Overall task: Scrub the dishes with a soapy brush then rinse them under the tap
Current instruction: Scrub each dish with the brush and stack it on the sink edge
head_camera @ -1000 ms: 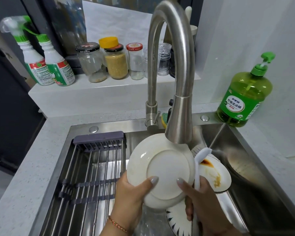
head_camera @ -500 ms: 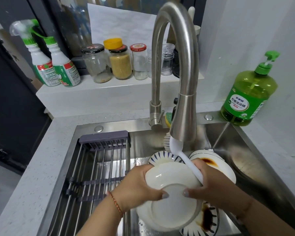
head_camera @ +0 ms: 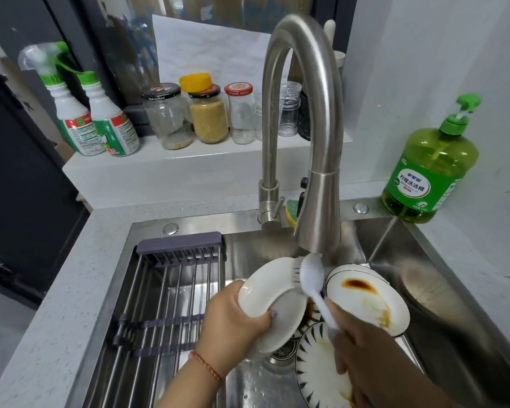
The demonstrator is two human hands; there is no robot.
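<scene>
- Left hand (head_camera: 233, 322) is clamped on the white plate (head_camera: 273, 301), thumb curled over the face, fingers (head_camera: 270, 315) wrapped round its near edge, plate tilted up over the sink (head_camera: 430, 260).
- Right hand (head_camera: 365, 346) grips the handle of the white brush (head_camera: 312, 278); its fingers are closed round the handle low down, though motion blur smears the detail.
- Brush head sits just under the tap spout (head_camera: 318, 213), bristles pressed against the upper right rim of the held plate.
- Whether water is running from the spout, cannot tell.
- Just right of the brush, a white dish with a brown sauce stain (head_camera: 371, 301) lies in the basin, unwashed.
- Below it, a plate with black striped rim (head_camera: 312, 366) rests near the drain, partly behind the right hand and forearm.
- Left half of the sink carries a roll-up drying rack (head_camera: 165, 295).
- On the worktop (head_camera: 80, 290) at the far right corner stands the green dish soap bottle (head_camera: 433, 169), well apart from the hands.
- Behind the tap, a ledge holds two spray bottles (head_camera: 95, 119) and a row of glass jars (head_camera: 200, 116).
- A yellow-green sponge (head_camera: 290, 212) peeks out beside the tap base.
</scene>
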